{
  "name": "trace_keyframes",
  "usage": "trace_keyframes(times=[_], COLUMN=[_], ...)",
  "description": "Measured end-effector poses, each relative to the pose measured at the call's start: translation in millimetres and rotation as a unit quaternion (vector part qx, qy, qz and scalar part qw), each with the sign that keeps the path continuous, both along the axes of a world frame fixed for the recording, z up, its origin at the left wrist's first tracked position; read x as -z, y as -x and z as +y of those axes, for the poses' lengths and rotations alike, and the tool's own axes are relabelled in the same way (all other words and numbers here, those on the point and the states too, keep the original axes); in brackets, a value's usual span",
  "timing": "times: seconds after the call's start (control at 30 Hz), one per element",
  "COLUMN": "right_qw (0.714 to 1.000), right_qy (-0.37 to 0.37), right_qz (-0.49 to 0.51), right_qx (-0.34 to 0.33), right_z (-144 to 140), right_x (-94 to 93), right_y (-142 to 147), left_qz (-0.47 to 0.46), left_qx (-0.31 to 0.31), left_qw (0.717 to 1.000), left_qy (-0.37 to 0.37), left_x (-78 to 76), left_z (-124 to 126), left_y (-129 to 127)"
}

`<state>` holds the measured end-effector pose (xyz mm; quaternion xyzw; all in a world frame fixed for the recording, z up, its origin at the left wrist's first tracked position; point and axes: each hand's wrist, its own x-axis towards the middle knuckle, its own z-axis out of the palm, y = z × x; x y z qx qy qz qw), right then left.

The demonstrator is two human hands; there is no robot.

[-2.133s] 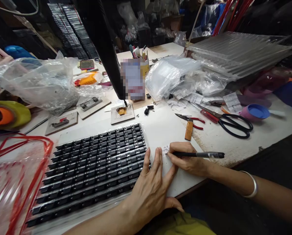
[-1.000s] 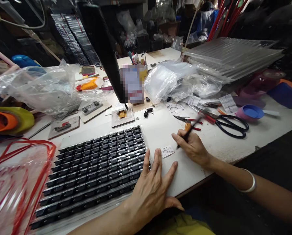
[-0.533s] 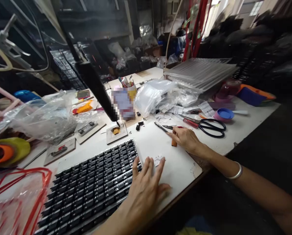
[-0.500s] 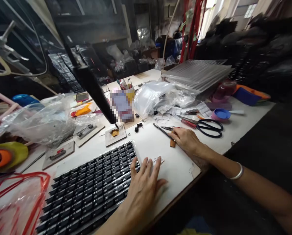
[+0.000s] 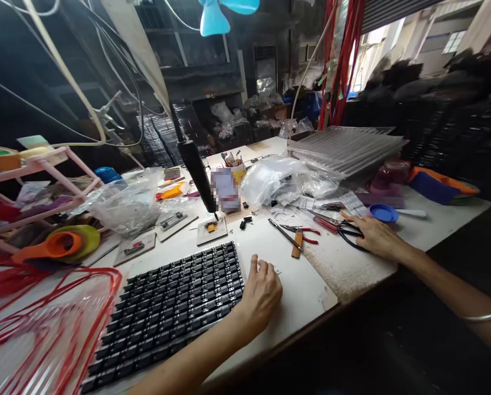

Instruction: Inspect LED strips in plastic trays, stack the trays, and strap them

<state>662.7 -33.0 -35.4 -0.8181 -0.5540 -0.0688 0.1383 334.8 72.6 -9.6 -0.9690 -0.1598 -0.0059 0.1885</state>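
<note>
Your left hand (image 5: 261, 291) rests on the white counter (image 5: 311, 285), fingers curled loosely over a small paper slip (image 5: 276, 270) whose edge peeks out past your fingertips; whether the fingers actually pinch the slip cannot be told. It sits just beside the right edge of the black tray of components (image 5: 175, 304), which spreads across the counter in front of you in long rows.

Your right hand (image 5: 372, 237) is stretched out well apart from the left, lying palm down on the black handles of the scissors (image 5: 344, 229), fingers laid over the loops; a firm grip cannot be made out. The scissors' red-sheathed blades point left toward the red-handled pliers (image 5: 305, 231), an orange-handled tool (image 5: 297, 244) and a black pen (image 5: 285, 235), all lying loose on the counter between your two hands.

Just beyond your right hand sits a blue lid (image 5: 383, 213) near some printed paper labels (image 5: 354, 203). Farther back lie crumpled clear plastic bags (image 5: 270, 181) and a stack of clear plastic trays (image 5: 348, 148). A small board with a yellow part (image 5: 211, 229) sits behind the component tray, under a black rod (image 5: 198, 175) that hangs down to it.
</note>
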Motion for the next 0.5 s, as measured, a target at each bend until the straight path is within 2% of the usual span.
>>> trace_keyframes(times=[0.07,0.17,0.2,0.23,0.27,0.3,0.37,0.4,0.5], right_qw=[0.999,0.993,0.985,0.968,0.935,0.880,0.738,0.678,0.545], right_qy=[-0.029,-0.087,-0.121,-0.157,-0.194,-0.225,-0.235,-0.235,-0.198], right_qz=[0.032,0.068,0.112,0.185,0.288,0.413,0.632,0.697,0.805], right_qx=[0.007,0.037,0.051,0.061,0.068,0.069,0.028,-0.009,-0.124], right_z=[-2,-13,-19,-26,-34,-43,-62,-70,-86], right_x=[-3.4,-14.3,-19.5,-24.9,-30.1,-34.3,-36.5,-33.6,-11.7], right_y=[-1,4,9,17,26,38,68,84,132], left_qz=[-0.020,-0.116,-0.153,-0.204,-0.261,-0.316,-0.397,-0.411,-0.408], left_qx=[-0.013,-0.043,-0.053,-0.068,-0.087,-0.105,-0.129,-0.134,-0.148], left_qw=[0.999,0.985,0.976,0.955,0.916,0.859,0.694,0.619,0.475], left_qy=[0.026,0.117,0.145,0.205,0.290,0.390,0.587,0.655,0.766], left_x=[0.8,-4.8,-9.0,-14.2,-19.9,-25.6,-34.7,-37.4,-36.8], left_z=[1,7,10,13,15,17,21,22,23], left_y=[-4,-6,-6,-7,-8,-11,-18,-23,-37])
